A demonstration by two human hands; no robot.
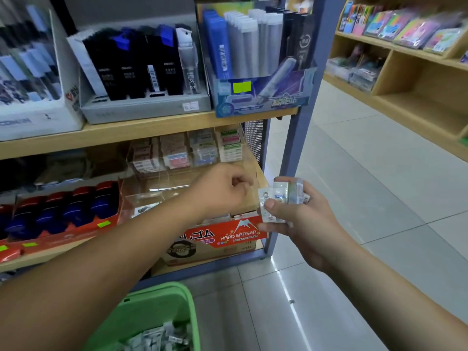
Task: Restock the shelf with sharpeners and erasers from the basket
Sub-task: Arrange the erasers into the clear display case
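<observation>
My right hand (301, 219) grips several small wrapped erasers (281, 198) just right of the shelf's end post. My left hand (222, 186) hovers with curled fingers in front of a clear acrylic organiser (177, 173); I cannot see anything in it. The organiser's back compartments hold stacked erasers (202, 148). Below it sits a red "HARD ERASER" box (228, 234). The green basket (152, 312) stands on the floor at the bottom, with small wrapped packets (157, 340) inside.
The upper wooden shelf (126, 133) carries display boxes of pens and refills. Red and blue items in a red tray (63, 214) fill the lower shelf's left side. A grey upright post (301, 122) ends the unit. Tiled floor (354, 198) and another wooden shelf unit (417, 84) lie to the right.
</observation>
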